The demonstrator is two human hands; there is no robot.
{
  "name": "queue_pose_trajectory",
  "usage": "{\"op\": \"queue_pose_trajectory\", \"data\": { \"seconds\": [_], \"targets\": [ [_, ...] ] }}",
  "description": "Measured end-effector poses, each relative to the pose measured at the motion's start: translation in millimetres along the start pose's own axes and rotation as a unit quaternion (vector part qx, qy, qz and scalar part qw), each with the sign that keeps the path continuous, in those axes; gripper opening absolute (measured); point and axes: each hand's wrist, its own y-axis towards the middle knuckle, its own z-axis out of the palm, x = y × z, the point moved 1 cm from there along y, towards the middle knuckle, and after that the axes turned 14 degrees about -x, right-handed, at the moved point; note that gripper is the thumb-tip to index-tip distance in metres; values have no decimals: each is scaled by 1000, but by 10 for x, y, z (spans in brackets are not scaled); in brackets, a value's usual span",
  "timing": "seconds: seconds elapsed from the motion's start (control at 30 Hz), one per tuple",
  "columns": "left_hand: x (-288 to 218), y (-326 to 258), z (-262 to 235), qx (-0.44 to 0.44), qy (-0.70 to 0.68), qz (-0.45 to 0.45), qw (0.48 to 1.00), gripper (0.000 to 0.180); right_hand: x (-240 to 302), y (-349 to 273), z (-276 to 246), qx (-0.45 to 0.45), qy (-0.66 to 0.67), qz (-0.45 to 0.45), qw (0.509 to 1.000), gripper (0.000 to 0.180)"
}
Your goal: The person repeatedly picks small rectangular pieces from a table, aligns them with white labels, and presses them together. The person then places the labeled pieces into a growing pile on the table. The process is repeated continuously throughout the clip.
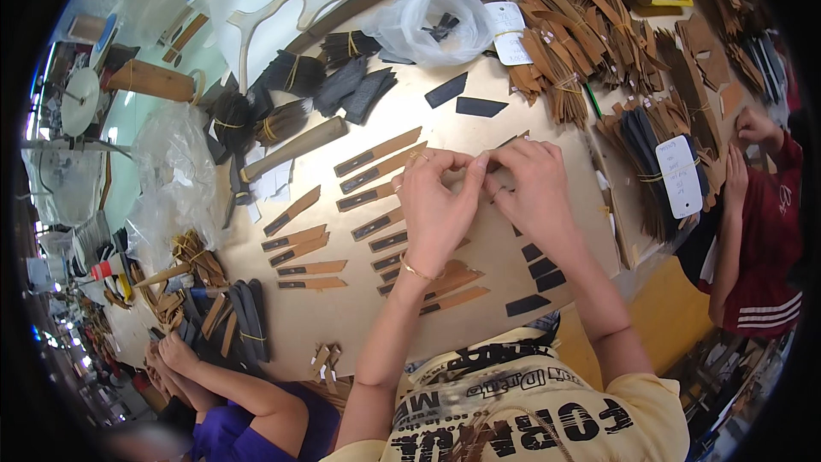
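Observation:
My left hand (440, 201) and my right hand (534, 197) meet over the middle of the table (479, 325), with thumbs and fingertips pinched together. Whatever they hold is too small or hidden to make out. A bit of brown and dark material shows behind the right fingers. Left of my hands lie several brown leather-like strips (389, 150), each with a dark patch at one end. More such strips (295, 210) form a column farther left. Below my right hand is a row of small black pieces (540, 268). Two black pieces (481, 107) lie beyond my hands.
A wooden-handled hammer (295, 150) and black bundles (291, 74) lie at the left. A clear plastic bag (428, 21) stands at the back. Tied brown strips (590, 34) and a tagged dark bundle (654, 167) fill the right. People work on both sides, in purple (265, 423) and dark red (770, 248).

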Motion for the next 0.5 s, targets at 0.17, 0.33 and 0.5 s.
{"op": "queue_pose_trajectory", "data": {
  "seconds": [0.17, 0.33, 0.5],
  "targets": [
    [41, -69, 26, -6, 56, 17, 998, 23, -142, 70, -7, 14, 113, 86, 990, 22],
    [48, -146, 132, -42, 135, 81, 987, 18, -204, 74, -19, 30, 189, 126, 973, 27],
    [78, -106, 123, 0, 124, 60, 990, 17, -227, 76, -21, 45, 201, 154, 966, 27]
  ]
}}
